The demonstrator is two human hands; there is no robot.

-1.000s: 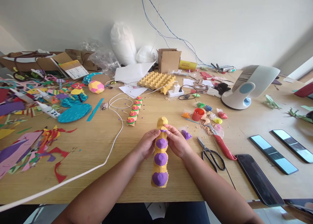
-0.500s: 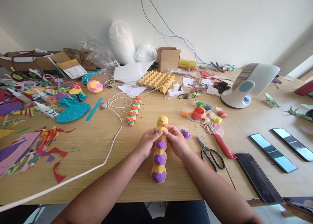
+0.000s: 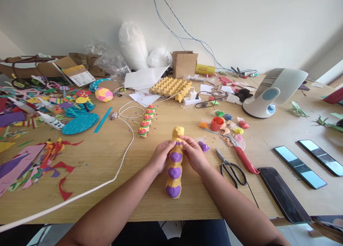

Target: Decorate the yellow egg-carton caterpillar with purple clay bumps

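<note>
A yellow egg-carton strip (image 3: 175, 165) with several bumps lies lengthwise in front of me, purple clay pressed over most of its bumps; the far bump is bare yellow. My left hand (image 3: 162, 155) grips its left side near the far end, thumb on top. On the opposite side my right hand (image 3: 193, 152) holds the same strip, thumb and fingers at a narrow band of purple clay partly hidden between them. Just right of that hand sits a bag of purple clay (image 3: 204, 146). Behind the strip stands a decorated egg-carton caterpillar (image 3: 147, 121) in red and green.
Scissors (image 3: 230, 169), a red-handled knife (image 3: 245, 160) and phones (image 3: 284, 194) lie to the right. A red cup (image 3: 216, 124) stands among small clay bags. A white cable (image 3: 120, 163) crosses the left side, near paper scraps (image 3: 34, 163). A yellow egg tray (image 3: 171, 88) is farther back.
The near end of the strip has shifted slightly away and to the left. My left thumb has drawn back a little, showing more of the purple band between my hands.
</note>
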